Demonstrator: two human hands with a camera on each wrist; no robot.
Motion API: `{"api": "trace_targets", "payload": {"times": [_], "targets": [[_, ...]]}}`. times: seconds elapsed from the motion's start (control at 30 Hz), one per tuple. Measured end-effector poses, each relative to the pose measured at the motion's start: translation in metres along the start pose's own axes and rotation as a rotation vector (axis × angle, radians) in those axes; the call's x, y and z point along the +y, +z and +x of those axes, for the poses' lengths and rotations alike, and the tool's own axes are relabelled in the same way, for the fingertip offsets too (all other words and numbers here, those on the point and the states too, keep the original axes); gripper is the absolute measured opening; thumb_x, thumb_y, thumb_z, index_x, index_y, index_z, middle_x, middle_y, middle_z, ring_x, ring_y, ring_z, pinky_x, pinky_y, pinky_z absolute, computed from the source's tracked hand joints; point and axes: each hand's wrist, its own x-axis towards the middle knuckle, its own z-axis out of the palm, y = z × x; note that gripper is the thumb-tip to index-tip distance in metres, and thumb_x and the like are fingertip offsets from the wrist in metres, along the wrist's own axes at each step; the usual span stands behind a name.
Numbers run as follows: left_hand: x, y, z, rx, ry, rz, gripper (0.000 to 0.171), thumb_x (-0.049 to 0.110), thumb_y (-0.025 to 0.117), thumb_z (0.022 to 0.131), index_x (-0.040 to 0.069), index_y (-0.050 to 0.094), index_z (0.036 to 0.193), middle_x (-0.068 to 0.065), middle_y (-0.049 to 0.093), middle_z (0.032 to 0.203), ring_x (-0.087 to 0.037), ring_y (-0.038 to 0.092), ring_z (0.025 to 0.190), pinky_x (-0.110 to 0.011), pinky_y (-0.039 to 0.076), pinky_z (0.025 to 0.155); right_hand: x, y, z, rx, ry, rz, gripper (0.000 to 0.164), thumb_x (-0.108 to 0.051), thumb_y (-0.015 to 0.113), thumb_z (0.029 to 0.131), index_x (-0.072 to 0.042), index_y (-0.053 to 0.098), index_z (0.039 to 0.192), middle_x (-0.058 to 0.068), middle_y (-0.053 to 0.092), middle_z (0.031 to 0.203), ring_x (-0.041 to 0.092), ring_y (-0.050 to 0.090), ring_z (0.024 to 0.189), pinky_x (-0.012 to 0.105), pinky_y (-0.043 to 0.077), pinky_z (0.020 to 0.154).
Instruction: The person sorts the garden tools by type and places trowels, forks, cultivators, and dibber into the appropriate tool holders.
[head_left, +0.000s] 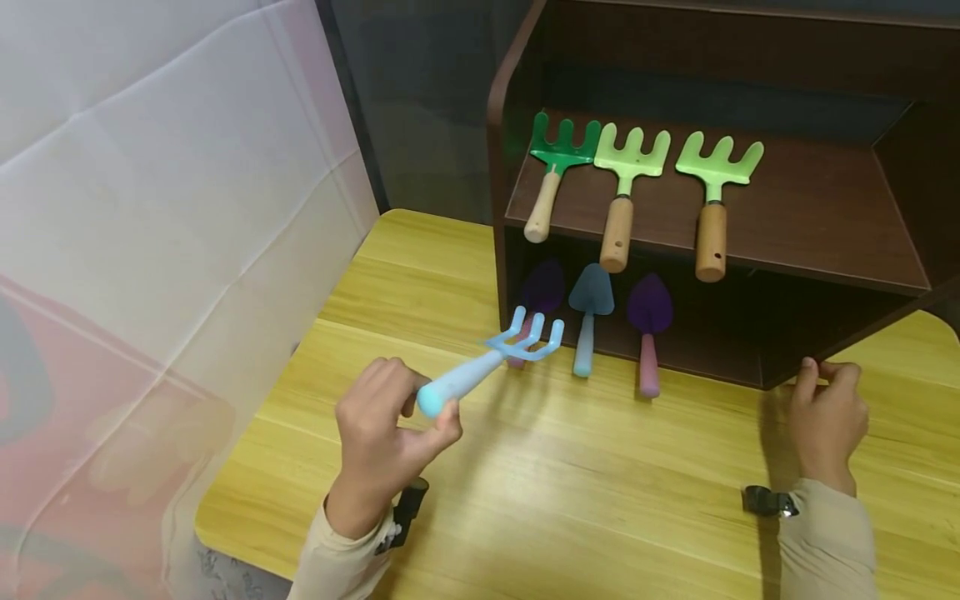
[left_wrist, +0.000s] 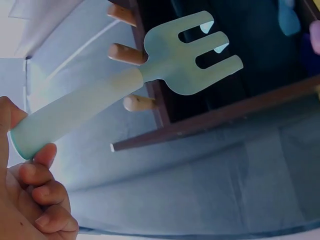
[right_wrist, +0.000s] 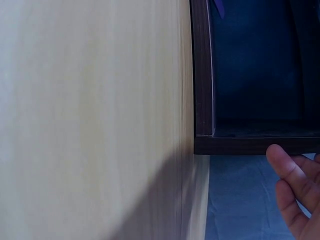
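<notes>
My left hand [head_left: 386, 425] pinches a light blue three-tined hand rake [head_left: 468, 379] by its handle end, between thumb and fingers. The rake is held above the table, tines toward the dark brown shelf unit [head_left: 832, 204]. In the left wrist view the handle end of the rake [left_wrist: 80, 112] sits between thumb and index finger, the other fingers curled. My right hand [head_left: 828, 417] is beside the lower right corner of the shelf unit, fingers loosely bent. In the right wrist view a fingertip of the right hand [right_wrist: 300, 192] meets or nearly meets the side panel [right_wrist: 240, 145].
On the upper shelf lie a dark green rake [head_left: 562, 154] and two light green rakes [head_left: 632, 158], handles overhanging its front edge. Below lie a blue trowel [head_left: 592, 292] and two purple trowels [head_left: 650, 304] with pink handles. The wooden table [head_left: 600, 483] meets a pale sheet [head_left: 187, 167] leftward.
</notes>
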Motion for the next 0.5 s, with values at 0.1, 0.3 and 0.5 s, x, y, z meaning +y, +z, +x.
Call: {"api": "trace_targets", "payload": {"times": [0.1, 0.3, 0.5], "targets": [[0.004, 0.003, 0.005, 0.004, 0.02, -0.039, 0.026, 0.025, 0.057, 0.079, 0.008, 0.048, 0.061, 0.002, 0.038, 0.055, -0.01, 0.032, 0.052, -0.021, 0.026, 0.048, 0.0, 0.0, 0.0, 0.001, -0.005, 0.0, 0.041, -0.031, 0.041, 0.1, 0.006, 0.05, 0.115, 0.038, 0.063, 0.097, 0.056, 0.058, 0.092, 0.062, 0.036, 0.074], [0.014, 0.01, 0.017, 0.006, 0.055, -0.128, 0.031, 0.028, 0.056, 0.085, 0.008, 0.05, 0.062, 0.002, 0.039, 0.055, -0.01, 0.033, 0.052, -0.022, 0.028, 0.049, 0.0, 0.0, -0.001, 0.008, -0.017, -0.003, 0.041, -0.03, 0.041, 0.1, 0.007, 0.05, 0.114, 0.038, 0.063, 0.096, 0.056, 0.058, 0.091, 0.061, 0.036, 0.074], [0.025, 0.021, 0.026, -0.01, 0.08, -0.235, 0.026, 0.025, 0.059, 0.083, 0.008, 0.052, 0.065, 0.002, 0.038, 0.056, -0.011, 0.033, 0.052, -0.022, 0.029, 0.05, 0.001, 0.001, -0.001, 0.017, -0.02, 0.002, 0.04, -0.03, 0.042, 0.1, 0.007, 0.05, 0.113, 0.038, 0.063, 0.095, 0.056, 0.058, 0.09, 0.062, 0.035, 0.072]]}}
